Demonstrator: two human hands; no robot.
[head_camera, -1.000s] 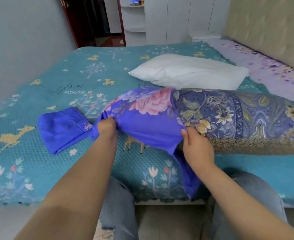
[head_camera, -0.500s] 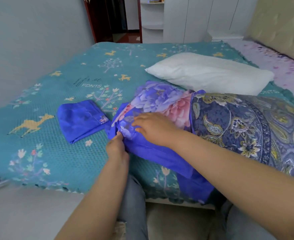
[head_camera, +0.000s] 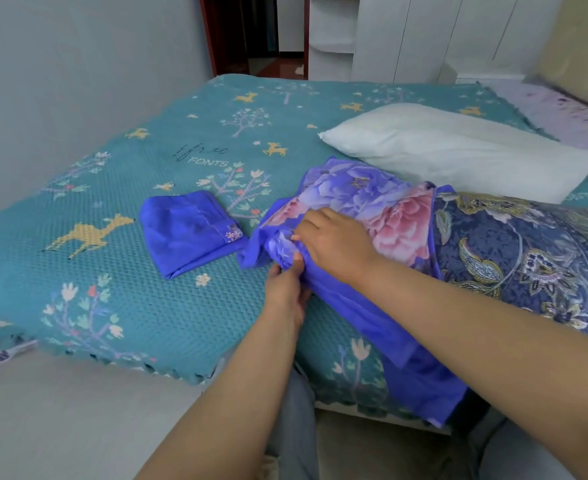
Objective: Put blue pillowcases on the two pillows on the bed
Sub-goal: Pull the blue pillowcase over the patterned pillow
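Blue floral pillowcase (head_camera: 351, 216), bunched and partly drawn over the left end of a patterned pillow (head_camera: 528, 258), at the near right of the bed; printed with pink and violet blooms, its plain blue edge trailing over the near edge of the mattress. Paisley-covered bulk of that pillow still bare to the right, stretching out of view. Gripped at its left corner by the left hand (head_camera: 285, 289), thumb and fingers pinched round a fold of cloth from below. Covered from above by the right hand (head_camera: 330, 242), laid across the bunched fabric just beside the left, fingertips bent down into the folds; whether pinching cloth or only pressing it, could not be told. Both forearms bare, reaching in from the near edge.

Second blue pillowcase (head_camera: 188, 230), folded into a flat bundle, just left of the hands and apart from them, small floral patch showing at its right corner. Plain white pillow (head_camera: 459, 150) without a cover farther back, lying beyond the patterned one and near it. All resting on a teal bedspread (head_camera: 112, 299) woven with deer, trees and flowers. Grey wall (head_camera: 60, 81) to the left, dark doorway (head_camera: 251, 32) and white cupboards (head_camera: 407, 36) at the far side, padded headboard (head_camera: 580, 46) at far right.
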